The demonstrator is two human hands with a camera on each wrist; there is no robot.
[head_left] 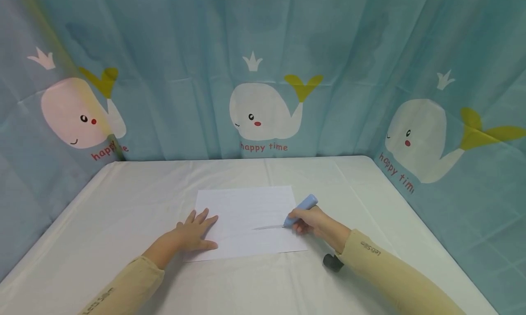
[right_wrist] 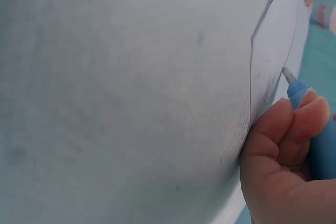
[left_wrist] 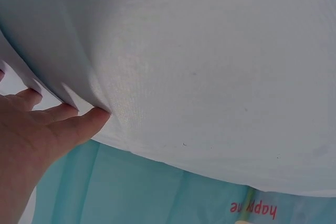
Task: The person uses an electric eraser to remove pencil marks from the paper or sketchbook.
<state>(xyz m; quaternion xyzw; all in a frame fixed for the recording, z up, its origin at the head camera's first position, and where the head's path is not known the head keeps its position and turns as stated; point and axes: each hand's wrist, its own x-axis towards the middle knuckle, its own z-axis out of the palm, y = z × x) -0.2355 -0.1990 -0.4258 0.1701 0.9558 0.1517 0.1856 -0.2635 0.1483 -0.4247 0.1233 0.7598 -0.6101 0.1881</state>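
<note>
A white sheet of paper lies on the white-covered table. My left hand rests on its left edge with fingers spread; in the left wrist view the fingers stretch across the surface. My right hand pinches a thick light-blue pen over the sheet's right part. The pen leans to the right, its tip down at the paper. A thin grey line runs leftward from the tip. In the right wrist view, the pen's narrow grey tip shows beyond the thumb and fingers.
White cloth covers the table. A small black object sits beside the right sleeve, partly hidden by it. Blue curtains with whale prints hang round the back and both sides.
</note>
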